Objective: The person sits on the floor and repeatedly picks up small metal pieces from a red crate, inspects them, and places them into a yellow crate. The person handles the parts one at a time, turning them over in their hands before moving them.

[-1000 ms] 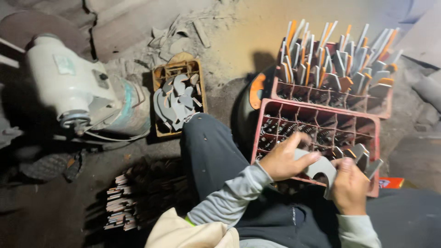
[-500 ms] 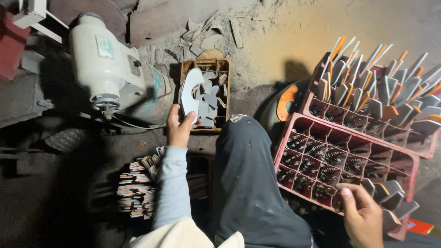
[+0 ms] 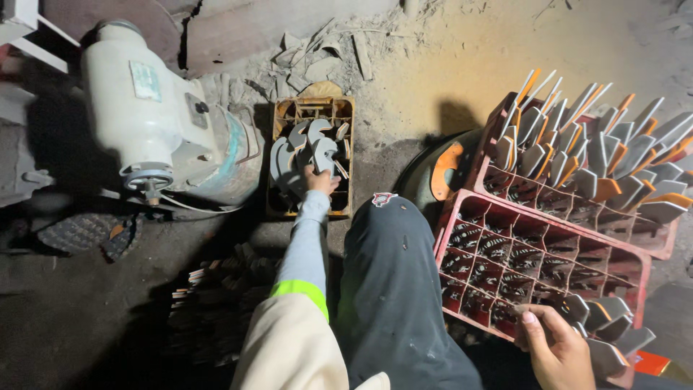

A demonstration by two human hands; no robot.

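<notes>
Curved grey blades [image 3: 307, 155] are stacked upright in a small brown crate [image 3: 312, 114] on the dirty floor, just beside a white motor [image 3: 155, 119]. In the head view, the left hand [image 3: 317, 179] is stretched out to this crate, its fingers closed around the lower edge of one blade [image 3: 324, 153] that stands among the others. The left arm is covered by a grey sleeve with a yellow-green band [image 3: 297, 287].

The right hand [image 3: 556, 347] is held low at the near corner of a red crate [image 3: 538, 263], with its fingers curled loosely over the grey blades [image 3: 603, 325] standing in the nearest cells; whether anything is pinched there cannot be told. Most cells of this crate are seen empty. Behind it, touching, a second red crate [image 3: 592, 180] is filled with upright grey blades with orange tips [image 3: 599, 144].

A dark trouser leg [image 3: 393, 289] lies between the two hands. A pile of flat dark pieces [image 3: 216, 289] is seen on the floor left of the sleeve, and rubble [image 3: 325, 54] lies beyond the brown crate.
</notes>
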